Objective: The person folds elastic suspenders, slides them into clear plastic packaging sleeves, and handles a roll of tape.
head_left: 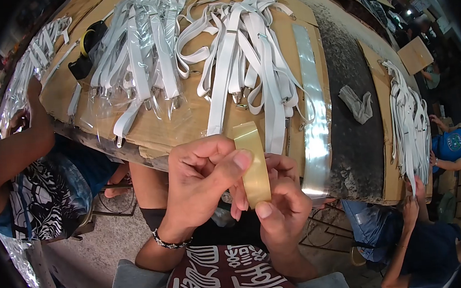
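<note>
A roll of yellowish tape point(254, 166) is held upright in front of my chest, its broad outer face turned toward me. My left hand point(203, 181) pinches the roll's upper left side, thumb lying on the face. Around its lower right edge are the fingers of my right hand point(284, 205), thumb tip at the bottom. The tape's loose end, if any, cannot be made out. Just beyond my hands lies a heap of white elastic straps point(247, 50) with metal clips. Left of it are more white straps in clear plastic bags point(144, 48).
Cardboard point(186, 128) covers the table. A black and yellow tape dispenser point(86, 49) stands at left. A shiny clear plastic strip point(314, 126) and crumpled grey cloth point(356, 104) lie right. Straps point(408, 119) hang farther right. Other people sit on both sides, one person's hands point(413, 200) at those straps.
</note>
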The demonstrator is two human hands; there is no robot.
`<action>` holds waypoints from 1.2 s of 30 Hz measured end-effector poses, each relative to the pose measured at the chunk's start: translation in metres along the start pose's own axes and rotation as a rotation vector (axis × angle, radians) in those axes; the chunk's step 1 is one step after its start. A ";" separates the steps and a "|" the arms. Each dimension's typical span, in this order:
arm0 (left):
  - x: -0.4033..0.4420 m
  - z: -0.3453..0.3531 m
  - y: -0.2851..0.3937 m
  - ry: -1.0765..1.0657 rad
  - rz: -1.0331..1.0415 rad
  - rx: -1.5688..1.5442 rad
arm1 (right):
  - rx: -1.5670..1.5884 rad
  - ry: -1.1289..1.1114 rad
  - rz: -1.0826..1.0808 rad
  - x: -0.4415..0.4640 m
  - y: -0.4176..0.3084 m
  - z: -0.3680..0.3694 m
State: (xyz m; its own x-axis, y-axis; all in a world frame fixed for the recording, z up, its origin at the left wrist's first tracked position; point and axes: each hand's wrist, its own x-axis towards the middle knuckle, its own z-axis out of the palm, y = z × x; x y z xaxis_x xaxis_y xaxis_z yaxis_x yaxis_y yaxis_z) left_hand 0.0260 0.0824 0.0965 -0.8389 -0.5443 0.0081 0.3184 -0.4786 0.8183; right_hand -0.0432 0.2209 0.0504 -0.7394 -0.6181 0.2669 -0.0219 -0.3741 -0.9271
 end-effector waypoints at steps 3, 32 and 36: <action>-0.004 0.004 0.001 -0.006 -0.004 0.054 | -0.007 0.025 0.008 0.001 -0.003 0.000; 0.000 -0.009 -0.005 -0.010 -0.245 0.010 | -0.023 -0.066 -0.099 0.007 -0.001 -0.007; -0.001 -0.004 -0.004 -0.013 -0.170 -0.101 | -0.053 -0.063 -0.094 0.006 0.001 -0.009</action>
State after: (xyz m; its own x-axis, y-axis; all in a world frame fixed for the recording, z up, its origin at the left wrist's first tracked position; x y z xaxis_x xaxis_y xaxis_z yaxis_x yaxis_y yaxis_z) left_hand 0.0276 0.0825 0.0908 -0.8897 -0.4412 -0.1178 0.2135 -0.6299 0.7467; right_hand -0.0539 0.2230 0.0486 -0.6888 -0.6247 0.3678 -0.1260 -0.3965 -0.9094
